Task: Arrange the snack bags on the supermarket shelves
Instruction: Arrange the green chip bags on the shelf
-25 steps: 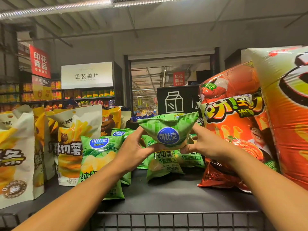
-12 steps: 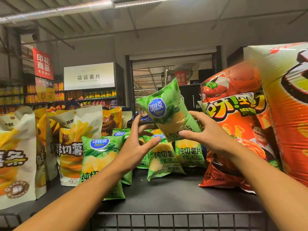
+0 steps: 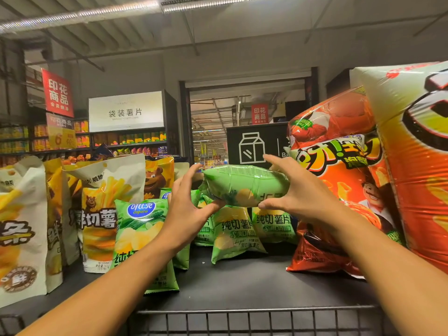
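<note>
Lying sideways now, the held green chip bag has swung down from the tilted, near-upright pose of half a second ago, when its blue logo faced the camera; the logo is no longer visible. A second ago it was also horizontal with the logo in front. Long axis runs left-right, roughly level, one end toward each palm; which end is the top seal I cannot tell.

Right hand grips the bag's right end, fingers curled over the top, thumb under the lower edge. Left hand has come back into contact after being spread open and apart: thumb touches the bag's lower left corner, fingers extended upward beside the left end, not wrapped round it.

Bag is held in the air above the dark shelf, over a row of standing green bags, clear of them. Another green bag stands nearer, partly behind the left forearm. White and yellow fry bags crowd the left side; large orange-red bags wall off the right, just beside the right wrist. Bare shelf surface shows in front of the green row, up to the wire front rail. Hanging red signs and far shelving sit unchanged behind.
</note>
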`<move>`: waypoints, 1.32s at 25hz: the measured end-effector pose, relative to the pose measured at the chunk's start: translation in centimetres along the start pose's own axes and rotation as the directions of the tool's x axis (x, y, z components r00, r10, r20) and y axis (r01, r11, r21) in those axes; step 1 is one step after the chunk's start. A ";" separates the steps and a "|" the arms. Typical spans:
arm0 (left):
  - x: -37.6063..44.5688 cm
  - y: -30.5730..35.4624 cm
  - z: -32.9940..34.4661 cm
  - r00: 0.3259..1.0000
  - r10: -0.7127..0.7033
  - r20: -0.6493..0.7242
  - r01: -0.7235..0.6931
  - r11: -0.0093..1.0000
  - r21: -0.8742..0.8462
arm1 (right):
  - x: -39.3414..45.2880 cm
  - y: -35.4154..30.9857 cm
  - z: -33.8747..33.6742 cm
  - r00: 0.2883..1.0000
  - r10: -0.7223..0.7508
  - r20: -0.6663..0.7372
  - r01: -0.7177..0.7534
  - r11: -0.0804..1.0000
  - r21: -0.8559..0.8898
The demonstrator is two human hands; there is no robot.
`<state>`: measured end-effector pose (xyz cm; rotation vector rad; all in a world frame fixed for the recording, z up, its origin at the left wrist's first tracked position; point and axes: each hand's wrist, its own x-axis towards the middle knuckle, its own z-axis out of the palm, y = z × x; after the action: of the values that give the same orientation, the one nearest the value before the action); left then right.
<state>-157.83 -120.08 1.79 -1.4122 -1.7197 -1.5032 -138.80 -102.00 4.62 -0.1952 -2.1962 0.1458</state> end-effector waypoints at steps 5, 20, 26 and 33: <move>0.2 -0.3 -0.2 0.999 -0.013 0.039 0.015 0.999 -0.043 | -0.1 -1.1 -1.0 0.990 -0.053 -0.131 0.062 0.996 0.068; 0.2 1.2 -1.0 0.996 -0.042 -0.078 0.015 0.947 -0.320 | 0.0 -0.4 0.0 0.987 0.106 -0.124 -0.045 0.907 0.419; 0.5 -0.2 -0.7 0.989 -0.121 0.089 0.145 0.923 -0.357 | -0.2 -1.0 -0.3 0.999 0.026 -0.027 -0.011 0.888 0.460; 0.3 -0.1 0.0 0.983 -0.145 0.112 0.169 0.952 -0.254 | 0.0 -0.8 -0.2 0.978 -0.047 -0.204 0.123 0.918 0.378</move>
<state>-158.06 -119.91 2.02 -1.5253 -1.7748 -1.8371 -138.68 -102.78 4.90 0.1070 -1.9340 0.4898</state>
